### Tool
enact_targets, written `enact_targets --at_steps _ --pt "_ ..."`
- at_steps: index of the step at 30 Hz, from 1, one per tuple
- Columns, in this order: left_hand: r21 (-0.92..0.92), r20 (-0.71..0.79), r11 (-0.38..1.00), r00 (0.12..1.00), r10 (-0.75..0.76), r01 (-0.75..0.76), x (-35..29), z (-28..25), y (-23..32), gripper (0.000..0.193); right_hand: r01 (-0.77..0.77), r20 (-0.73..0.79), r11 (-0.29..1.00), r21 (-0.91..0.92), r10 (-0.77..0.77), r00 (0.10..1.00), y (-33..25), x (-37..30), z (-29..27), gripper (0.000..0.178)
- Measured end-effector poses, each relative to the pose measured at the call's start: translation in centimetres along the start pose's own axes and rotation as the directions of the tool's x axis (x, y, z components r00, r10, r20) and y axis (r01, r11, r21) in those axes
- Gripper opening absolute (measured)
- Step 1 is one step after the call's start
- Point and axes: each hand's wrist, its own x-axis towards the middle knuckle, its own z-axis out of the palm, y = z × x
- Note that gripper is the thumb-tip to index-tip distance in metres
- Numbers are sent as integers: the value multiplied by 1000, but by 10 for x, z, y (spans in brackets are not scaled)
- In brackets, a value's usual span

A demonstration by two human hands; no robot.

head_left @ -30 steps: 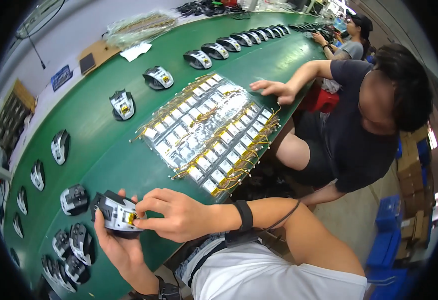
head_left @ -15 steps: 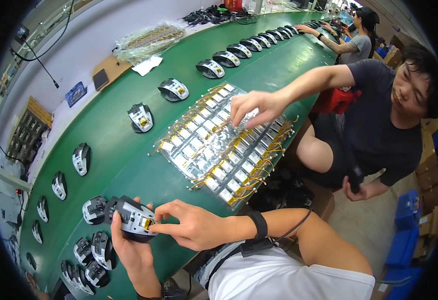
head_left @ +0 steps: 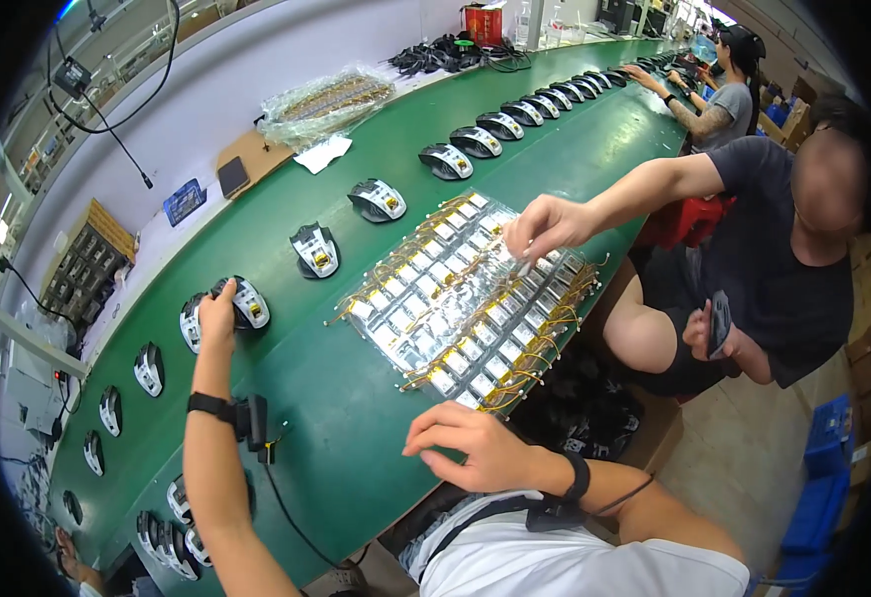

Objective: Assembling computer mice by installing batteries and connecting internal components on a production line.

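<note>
At the far left part of the green bench, my left hand (head_left: 218, 320) grips an opened computer mouse (head_left: 250, 302) with a black body and a white inner frame. Right beside it stands another mouse (head_left: 191, 322). My right hand (head_left: 475, 446) hovers near the bench's front edge, its fingers apart and nothing in them. Just beyond it lies a clear plastic tray (head_left: 417, 343) with rows of small silver battery packs (head_left: 442, 380), which have yellow tape and thin wires. A co-worker's hand (head_left: 553, 227) pinches something small over the tray.
A curved row of opened mice (head_left: 446, 161) runs along the bench (head_left: 346, 448). Several more mice (head_left: 165, 542) cluster at the lower left, partly behind my left forearm. The co-worker's other hand (head_left: 699, 333) holds a dark shell-like piece. A bubble-wrapped bundle (head_left: 326, 102) lies at the back.
My left hand has carried the mouse forward to the row on the bench. My right hand has come off it and moved right. The co-worker has raised a dark piece.
</note>
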Motion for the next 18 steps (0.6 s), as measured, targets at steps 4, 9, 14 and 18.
enact_targets --at_steps 4,9,14,18 --pt "747 -95 636 915 391 -194 -8 15 -3 45 -30 -93 992 -123 18 995 1 -7 -29 15" --pt "957 -51 249 754 655 -151 -7 -21 13 51 -18 -155 929 -370 -42 987 5 12 -67 14" --pt "755 -336 549 931 -146 358 26 -86 -20 96 -21 -68 835 -549 -19 998 18 34 -84 14" --pt "919 19 393 1000 15 -23 14 -39 6 92 -41 -41 847 -530 22 999 26 26 -84 15"
